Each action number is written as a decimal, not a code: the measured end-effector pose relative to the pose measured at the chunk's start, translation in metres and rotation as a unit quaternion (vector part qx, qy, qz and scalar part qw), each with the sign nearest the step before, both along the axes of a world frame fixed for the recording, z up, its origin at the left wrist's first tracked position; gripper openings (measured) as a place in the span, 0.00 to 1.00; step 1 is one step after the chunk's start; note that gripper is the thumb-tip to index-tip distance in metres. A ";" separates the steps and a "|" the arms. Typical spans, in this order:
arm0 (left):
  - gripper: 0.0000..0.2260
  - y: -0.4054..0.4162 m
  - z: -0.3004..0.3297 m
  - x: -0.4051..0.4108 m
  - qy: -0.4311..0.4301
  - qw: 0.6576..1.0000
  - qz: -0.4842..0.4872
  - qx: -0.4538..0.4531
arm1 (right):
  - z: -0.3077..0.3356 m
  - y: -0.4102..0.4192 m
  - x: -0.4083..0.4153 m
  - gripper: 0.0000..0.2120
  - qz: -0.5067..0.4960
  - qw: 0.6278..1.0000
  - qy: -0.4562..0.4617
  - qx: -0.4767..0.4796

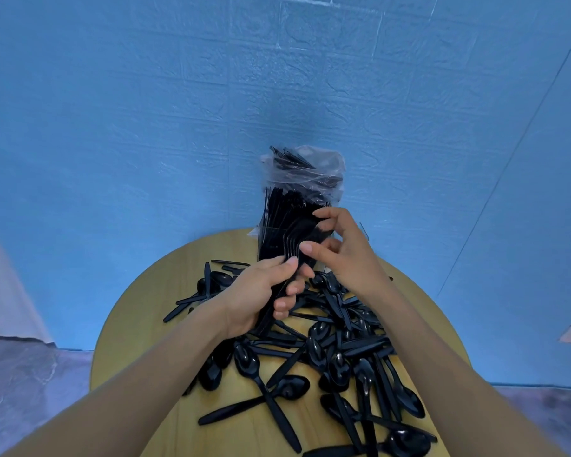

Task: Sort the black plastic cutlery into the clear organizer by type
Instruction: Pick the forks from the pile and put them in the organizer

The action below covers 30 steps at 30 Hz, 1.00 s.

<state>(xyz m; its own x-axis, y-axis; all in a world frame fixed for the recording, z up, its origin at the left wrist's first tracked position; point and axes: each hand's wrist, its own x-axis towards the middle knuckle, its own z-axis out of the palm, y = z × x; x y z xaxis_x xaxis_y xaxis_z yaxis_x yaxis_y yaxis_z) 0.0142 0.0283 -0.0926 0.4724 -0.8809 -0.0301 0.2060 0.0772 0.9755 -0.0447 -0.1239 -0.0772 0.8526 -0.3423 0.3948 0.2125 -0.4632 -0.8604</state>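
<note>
My left hand (pixel 261 293) grips a stacked bundle of black plastic forks (pixel 295 240) by their handles, tines up, above the round wooden table (pixel 139 311). My right hand (pixel 343 250) touches the top of that bundle with curled fingers and thumb. Right behind the forks stands the clear organizer (pixel 271 239), which holds upright black cutlery. Loose black spoons (pixel 249 361) and knives (pixel 231 412) lie scattered over the tabletop below my hands.
A clear plastic bag (pixel 305 171) with more black cutlery sits on top of the organizer against the blue wall. The table edge curves off to the left and right, with grey floor (pixel 30 374) beyond it.
</note>
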 end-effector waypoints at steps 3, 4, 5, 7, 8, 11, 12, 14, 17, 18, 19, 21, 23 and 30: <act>0.13 0.003 0.000 -0.001 0.014 0.996 -0.081 0.024 | 0.000 0.006 -0.010 0.21 0.058 0.998 0.007 -0.028; 0.12 0.003 0.001 -0.001 0.023 0.993 -0.107 0.036 | 0.001 0.007 -0.012 0.21 0.063 0.997 -0.003 -0.041; 0.12 0.003 0.002 -0.001 0.032 0.990 -0.130 0.046 | 0.003 0.008 -0.013 0.19 0.061 0.997 -0.010 -0.054; 0.12 0.000 0.003 0.002 0.047 0.984 -0.157 0.065 | 0.006 0.008 -0.013 0.10 0.066 0.995 -0.022 -0.066; 0.11 -0.002 0.004 0.003 0.043 0.983 -0.162 0.075 | 0.006 0.006 -0.012 0.05 0.072 0.995 -0.024 -0.062; 0.05 -0.013 0.006 0.006 -0.050 0.985 -0.133 0.100 | 0.001 -0.002 -0.006 0.08 0.031 0.997 -0.034 -0.054; 0.03 -0.019 0.006 0.006 -0.117 0.982 -0.098 0.108 | -0.001 -0.007 -0.004 0.09 0.002 0.998 -0.043 -0.054; 0.05 -0.030 0.004 0.005 -0.308 0.942 -0.010 0.133 | -0.006 -0.017 0.001 0.11 -0.061 0.995 -0.059 -0.049; 0.15 -0.044 -0.005 0.005 -0.561 0.807 0.069 0.171 | -0.010 -0.028 0.004 0.13 -0.120 0.990 -0.074 -0.017; 0.15 -0.048 -0.008 0.005 -0.588 0.787 0.081 0.169 | -0.011 -0.030 0.005 0.13 -0.125 0.989 -0.073 -0.010; 0.15 -0.051 -0.010 0.007 -0.594 0.783 0.085 0.162 | -0.011 -0.033 0.006 0.13 -0.125 0.990 -0.065 -0.008; 0.13 -0.058 -0.014 0.013 -0.583 0.797 0.079 0.139 | -0.012 -0.041 0.006 0.10 -0.116 0.993 -0.034 -0.020; 0.12 -0.065 -0.016 0.020 -0.576 0.806 0.067 0.119 | -0.011 -0.053 0.008 0.08 -0.095 0.995 -0.001 -0.041; 0.13 -0.089 -0.017 0.040 -0.489 0.867 0.070 0.061 | 0.003 -0.081 0.031 0.12 -0.101 0.983 0.006 -0.155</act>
